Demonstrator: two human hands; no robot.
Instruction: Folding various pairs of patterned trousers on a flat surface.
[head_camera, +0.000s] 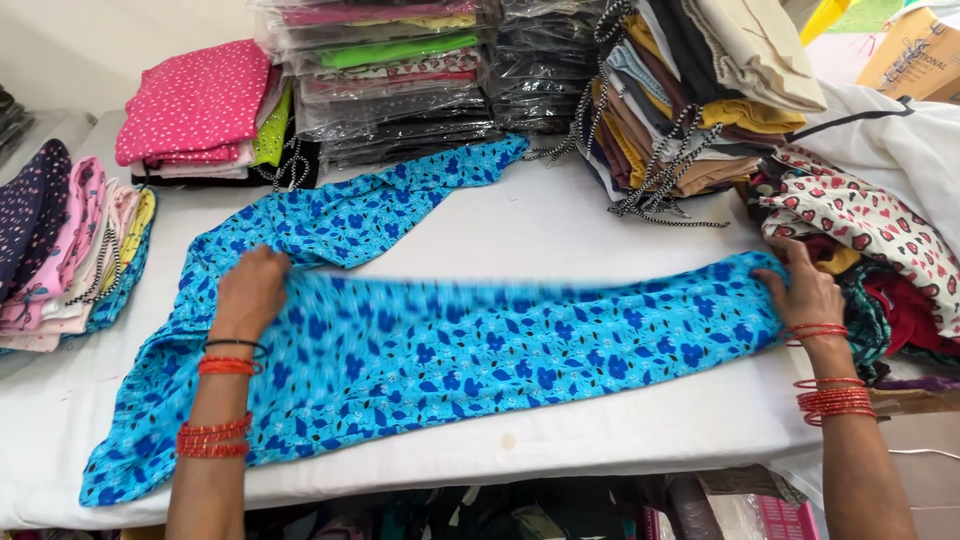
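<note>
The bright blue floral-print cotton trousers (430, 340) lie spread flat across the white padded table (560, 230). The left hand (250, 292) presses flat on the waist end; the right hand (805, 290) grips the leg end. Both hands are well apart.

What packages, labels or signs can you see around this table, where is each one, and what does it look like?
Clear plastic garment packs: stacked at the table's back centre, flat, showing green, pink and grey cloth.
Darker clear packs: stacked just right of those, flat, glossy.
Cardboard box: top right corner, tan, with dark print.
No screens or signs show.
</note>
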